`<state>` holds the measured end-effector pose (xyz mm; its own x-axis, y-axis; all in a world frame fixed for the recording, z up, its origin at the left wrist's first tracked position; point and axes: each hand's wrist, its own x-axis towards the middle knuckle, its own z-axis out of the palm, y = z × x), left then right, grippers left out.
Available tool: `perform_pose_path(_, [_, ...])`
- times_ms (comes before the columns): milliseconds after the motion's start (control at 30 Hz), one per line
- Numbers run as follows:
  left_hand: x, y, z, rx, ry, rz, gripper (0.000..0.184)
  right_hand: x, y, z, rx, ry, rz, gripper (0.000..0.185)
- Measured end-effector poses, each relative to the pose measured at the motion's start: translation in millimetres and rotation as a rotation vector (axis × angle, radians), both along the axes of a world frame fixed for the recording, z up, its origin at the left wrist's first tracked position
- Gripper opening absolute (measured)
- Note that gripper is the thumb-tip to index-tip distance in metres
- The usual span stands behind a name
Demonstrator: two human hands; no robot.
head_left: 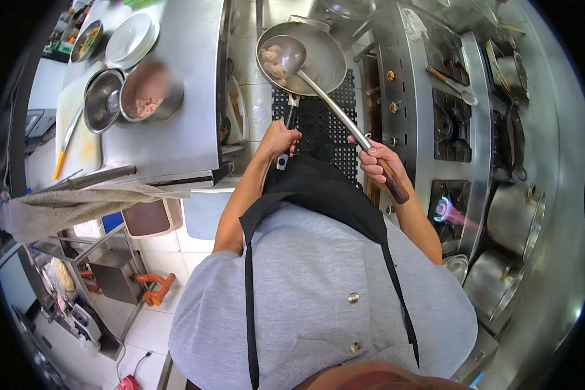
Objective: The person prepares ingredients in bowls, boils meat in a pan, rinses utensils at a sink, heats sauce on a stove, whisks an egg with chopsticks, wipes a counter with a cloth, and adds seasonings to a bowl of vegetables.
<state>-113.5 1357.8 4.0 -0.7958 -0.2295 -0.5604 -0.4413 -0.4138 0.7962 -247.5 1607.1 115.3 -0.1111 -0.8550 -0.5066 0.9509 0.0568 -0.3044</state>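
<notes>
My left hand (pixel 280 138) is closed around the black handle of a frying pan (pixel 329 60), which I hold out in front of me above the floor. My right hand (pixel 378 162) grips the wooden end of a long-handled metal ladle (pixel 332 104). The ladle's bowl is over the left side of the pan, right by some pale meat pieces (pixel 272 62). Whether any of the meat sits in the bowl, I cannot tell.
On the left steel counter (pixel 192 39) are a pot of raw meat (pixel 151 107), a metal bowl (pixel 103 104), white plates (pixel 130 38) and a knife (pixel 70 140) on a cutting board. At right, a burner flame (pixel 443 209) burns near large pots (pixel 510 214). A black mat (pixel 341 143) covers the floor.
</notes>
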Motion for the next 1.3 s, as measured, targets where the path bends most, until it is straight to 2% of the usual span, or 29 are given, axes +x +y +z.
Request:
perform_pose_path(200, [13.2, -2.4, 3.2, 0.081, 0.052, 0.096, 0.017, 9.8, 1.6, 1.4, -0.058, -0.183, -0.016, 0.049])
perform_pose_path(333, [26.4, -7.7, 3.8, 0.086, 0.029, 0.129, 0.018, 20.3, -5.9, 24.6, -0.013, -0.093, -0.017, 0.051])
perform_pose_path(567, [42.3, -3.2, -0.1, 0.136, 0.069, 0.176, 0.02, 36.0, -55.1, 73.4, -0.221, -0.046, 0.079, 0.058])
perform_pose_path(667, [50.8, -5.7, 7.3, 0.119, 0.064, 0.135, 0.021, 48.7, -93.2, 91.5, -0.416, -0.264, 0.131, 0.059])
perform_pose_path(700, [52.9, -5.2, 5.8, 0.108, 0.072, 0.141, 0.021, 53.1, -108.1, 97.6, -0.426, -0.258, 0.142, 0.059])
perform_pose_path(767, [57.7, -4.5, 6.1, 0.147, 0.07, 0.17, 0.022, 61.0, -141.7, 109.7, -0.475, -0.493, 0.16, 0.059])
perform_pose_path(833, [62.0, -4.8, 4.7, 0.135, 0.082, 0.173, 0.022, 59.1, -185.5, 112.2, -0.512, -0.58, 0.243, 0.059])
perform_pose_path(867, [64.3, -3.8, 5.3, 0.124, 0.082, 0.165, 0.022, 59.0, -211.9, 113.8, -0.487, -0.523, 0.239, 0.054])
perform_pose_path(933, [68.8, 0.1, 10.9, 0.108, 0.082, 0.186, 0.022, 50.3, -274.0, 103.4, -0.456, -0.29, 0.388, 0.042])
perform_pose_path(967, [71.3, 1.3, 10.5, 0.099, 0.085, 0.189, 0.022, 50.3, -304.3, 101.1, -0.4, -0.043, 0.454, 0.028])
perform_pose_path(1000, [72.6, 1.5, 7.7, 0.094, 0.097, 0.173, 0.022, 56.2, -331.9, 103.0, -0.289, 0.231, 0.479, 0.013])
perform_pose_path(1033, [73.2, 1.5, 7.1, 0.088, 0.11, 0.157, 0.023, 67.3, -354.1, 106.6, -0.147, 0.766, 0.466, 0.021])
perform_pose_path(1067, [74.3, 2.4, 9.7, 0.081, 0.091, 0.164, 0.024, 68.7, -370.9, 102.4, -0.113, 1.057, 0.516, 0.012])
perform_pose_path(1133, [75.6, 2.2, 8.6, 0.095, 0.11, 0.155, 0.022, 54.9, -408.6, 80.7, 0.031, 1.713, 0.644, 0.018])
perform_pose_path(1167, [76.7, 1.0, 8.1, 0.116, 0.124, 0.147, 0.021, 50.2, -414.2, 67.6, 0.032, 1.714, 0.641, 0.018])
perform_pose_path(1233, [77.9, -2.4, 8.7, 0.093, 0.11, 0.149, 0.018, 41.9, -418.6, 47.7, -0.033, 2.236, 0.37, 0.027])
perform_pose_path(1267, [80.2, -1.1, 8.7, 0.076, 0.093, 0.15, 0.014, 40.4, -404.2, 49.0, -0.043, 2.189, 0.308, 0.034])
perform_pose_path(1300, [81.0, -2.3, 8.3, 0.086, 0.091, 0.143, 0.014, 35.2, -384.6, 49.9, -0.077, 2.027, 0.251, 0.037])
